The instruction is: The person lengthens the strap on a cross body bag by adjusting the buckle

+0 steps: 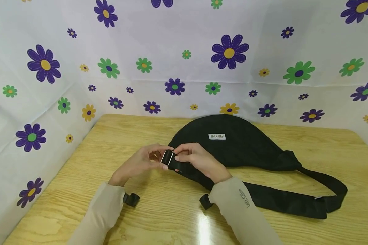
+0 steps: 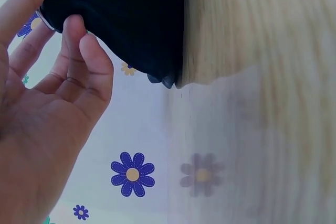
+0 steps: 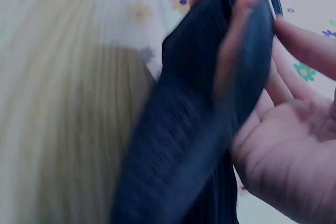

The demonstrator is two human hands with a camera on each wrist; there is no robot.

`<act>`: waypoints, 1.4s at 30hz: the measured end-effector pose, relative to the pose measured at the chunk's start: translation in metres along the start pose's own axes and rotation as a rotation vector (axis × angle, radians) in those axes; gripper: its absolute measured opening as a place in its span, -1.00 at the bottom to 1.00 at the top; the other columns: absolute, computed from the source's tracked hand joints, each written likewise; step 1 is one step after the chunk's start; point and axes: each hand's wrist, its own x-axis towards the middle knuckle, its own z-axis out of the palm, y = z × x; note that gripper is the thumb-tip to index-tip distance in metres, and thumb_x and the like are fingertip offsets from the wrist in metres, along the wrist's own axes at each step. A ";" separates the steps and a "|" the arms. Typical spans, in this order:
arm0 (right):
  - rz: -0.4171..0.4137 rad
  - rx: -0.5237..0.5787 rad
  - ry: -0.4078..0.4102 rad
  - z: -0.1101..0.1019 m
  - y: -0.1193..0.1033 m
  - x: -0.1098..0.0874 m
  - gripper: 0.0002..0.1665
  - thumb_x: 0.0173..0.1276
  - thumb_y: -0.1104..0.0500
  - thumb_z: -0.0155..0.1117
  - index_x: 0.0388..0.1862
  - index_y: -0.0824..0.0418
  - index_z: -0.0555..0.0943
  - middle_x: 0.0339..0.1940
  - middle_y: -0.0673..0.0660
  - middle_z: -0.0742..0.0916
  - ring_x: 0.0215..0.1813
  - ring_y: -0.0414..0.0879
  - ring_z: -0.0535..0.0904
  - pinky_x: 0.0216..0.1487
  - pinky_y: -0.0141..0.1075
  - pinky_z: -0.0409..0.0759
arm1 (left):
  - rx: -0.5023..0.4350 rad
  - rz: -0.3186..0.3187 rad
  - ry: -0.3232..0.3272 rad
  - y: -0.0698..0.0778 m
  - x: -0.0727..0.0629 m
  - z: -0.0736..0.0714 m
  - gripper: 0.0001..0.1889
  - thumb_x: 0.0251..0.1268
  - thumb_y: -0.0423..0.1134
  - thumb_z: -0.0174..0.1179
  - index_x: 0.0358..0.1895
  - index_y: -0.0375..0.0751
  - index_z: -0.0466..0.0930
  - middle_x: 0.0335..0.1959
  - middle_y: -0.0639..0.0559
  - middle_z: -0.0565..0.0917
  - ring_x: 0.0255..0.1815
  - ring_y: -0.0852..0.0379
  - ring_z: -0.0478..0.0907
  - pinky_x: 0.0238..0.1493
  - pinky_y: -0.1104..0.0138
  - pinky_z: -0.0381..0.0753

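A black waist bag (image 1: 233, 149) with a small white label lies on the wooden table, its curved side toward the back. Its wide black strap (image 1: 285, 200) loops out to the right and comes back to the hands. My left hand (image 1: 142, 161) pinches the silver-edged strap buckle (image 1: 167, 157) between thumb and fingertips, near the bag's left end. Just right of it my right hand (image 1: 200, 160) grips the strap beside the buckle. In the right wrist view the strap (image 3: 173, 129) runs up between the fingers of the right hand (image 3: 294, 135).
Behind and left of the wooden table (image 1: 89, 190) hangs a white flowered cloth (image 1: 159, 41). Black wrist bands (image 1: 131, 199) sit at both sleeve cuffs. A second strap slider (image 1: 320, 198) lies at the far right of the strap.
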 end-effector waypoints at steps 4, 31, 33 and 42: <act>0.022 -0.090 -0.092 -0.011 -0.002 -0.003 -0.74 0.44 0.42 0.19 0.06 0.50 0.59 -0.33 0.05 0.73 -0.55 -0.25 0.41 -0.44 -0.45 0.34 | -0.008 0.010 0.002 -0.001 0.000 -0.001 -0.44 0.16 -0.49 0.44 0.28 -0.39 0.56 -0.22 -0.03 0.58 -0.19 -0.01 0.49 -0.14 0.33 0.56; 0.020 -0.037 -0.282 -0.019 -0.006 -0.012 -0.76 0.49 0.49 0.05 0.06 0.57 0.52 -0.22 0.31 0.75 -0.32 -0.01 0.70 -0.15 -0.21 0.67 | -0.021 0.026 0.017 0.000 0.001 0.000 -0.44 0.15 -0.52 0.43 0.28 -0.43 0.55 -0.22 -0.11 0.61 -0.21 0.04 0.51 -0.17 0.34 0.54; 0.047 -0.032 -0.300 -0.023 -0.005 -0.014 -0.77 0.48 0.52 0.03 0.04 0.57 0.52 -0.23 0.30 0.75 -0.33 0.00 0.70 -0.14 -0.19 0.67 | -0.019 0.027 0.017 0.000 0.002 -0.001 -0.44 0.16 -0.52 0.43 0.28 -0.43 0.55 -0.23 -0.11 0.60 -0.21 0.03 0.51 -0.16 0.34 0.55; 0.012 -0.040 -0.332 -0.026 -0.002 -0.012 -0.84 0.47 0.53 0.02 -0.08 0.53 0.55 -0.31 0.25 0.76 -0.38 -0.03 0.70 -0.19 -0.20 0.68 | -0.021 0.018 0.017 0.000 0.001 0.000 -0.45 0.16 -0.49 0.44 0.27 -0.42 0.56 -0.24 -0.03 0.59 -0.21 -0.02 0.51 -0.18 0.35 0.54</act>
